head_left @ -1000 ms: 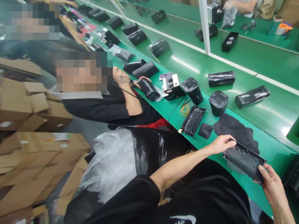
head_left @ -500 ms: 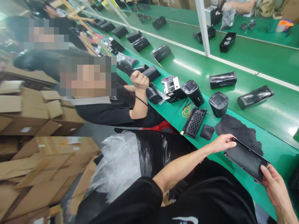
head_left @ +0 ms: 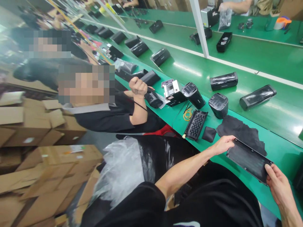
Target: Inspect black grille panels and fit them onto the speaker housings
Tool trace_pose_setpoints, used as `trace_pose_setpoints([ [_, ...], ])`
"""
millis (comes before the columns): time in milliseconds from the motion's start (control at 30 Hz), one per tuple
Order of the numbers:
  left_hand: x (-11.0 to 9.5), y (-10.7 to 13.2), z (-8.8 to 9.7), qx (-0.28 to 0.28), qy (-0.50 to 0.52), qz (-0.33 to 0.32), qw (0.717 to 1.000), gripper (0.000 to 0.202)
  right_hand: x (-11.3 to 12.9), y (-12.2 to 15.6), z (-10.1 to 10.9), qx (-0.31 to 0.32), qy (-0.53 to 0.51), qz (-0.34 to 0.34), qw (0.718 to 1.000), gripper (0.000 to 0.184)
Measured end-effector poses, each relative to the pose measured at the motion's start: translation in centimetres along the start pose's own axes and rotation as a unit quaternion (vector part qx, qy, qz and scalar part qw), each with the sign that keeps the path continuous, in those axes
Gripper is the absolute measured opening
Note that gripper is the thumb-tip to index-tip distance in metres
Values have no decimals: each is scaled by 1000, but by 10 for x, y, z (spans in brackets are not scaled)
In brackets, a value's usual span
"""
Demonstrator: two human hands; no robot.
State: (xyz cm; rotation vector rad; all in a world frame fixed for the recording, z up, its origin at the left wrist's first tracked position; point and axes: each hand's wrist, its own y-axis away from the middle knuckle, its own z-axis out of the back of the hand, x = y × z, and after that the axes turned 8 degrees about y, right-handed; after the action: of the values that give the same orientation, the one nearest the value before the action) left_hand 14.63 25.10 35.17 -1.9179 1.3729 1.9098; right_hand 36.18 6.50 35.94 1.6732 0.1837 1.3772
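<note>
A thin black rectangular panel [head_left: 249,160], seemingly a speaker cover, is held tilted over the table's near edge. My left hand [head_left: 224,145] pinches its left end, and my right hand [head_left: 276,178] grips its right end with the thumb on the inner face. Just behind the panel lies a loose pile of black cloth sheets [head_left: 241,132]. To the left of that pile are a small black square piece [head_left: 209,134] and a black perforated housing [head_left: 196,125]. A coil of yellow wire [head_left: 187,114] sits beside the housing.
Two black speaker bodies [head_left: 218,105] stand upright on the green table [head_left: 281,149]. More speakers [head_left: 258,97] lie on the green belt behind. A white post [head_left: 199,28] rises there. On my left sit a co-worker [head_left: 134,104], plastic wrap [head_left: 120,167] and cardboard boxes [head_left: 47,176].
The view has shifted slightly. Both hands keep hold of the panel, and my left thumb has moved back toward the panel's end. The co-worker's raised hand is slightly lower.
</note>
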Motion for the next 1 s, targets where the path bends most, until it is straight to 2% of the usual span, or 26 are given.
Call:
trace_pose_setpoints([
  [233,0,3,-3,8,11,-53,998,30,-4,-6,2,2,21,-1,1000,66],
  [433,5,2,0,-11,-28,-40,999,35,-6,-7,4,4,24,2,1000,62],
  [667,15,-4,1,18,43,-52,998,46,1,-3,-1,0,-8,15,1000,56],
  [1000,19,-7,2,23,62,-59,996,48,1,-4,-1,-7,-39,4,999,59],
])
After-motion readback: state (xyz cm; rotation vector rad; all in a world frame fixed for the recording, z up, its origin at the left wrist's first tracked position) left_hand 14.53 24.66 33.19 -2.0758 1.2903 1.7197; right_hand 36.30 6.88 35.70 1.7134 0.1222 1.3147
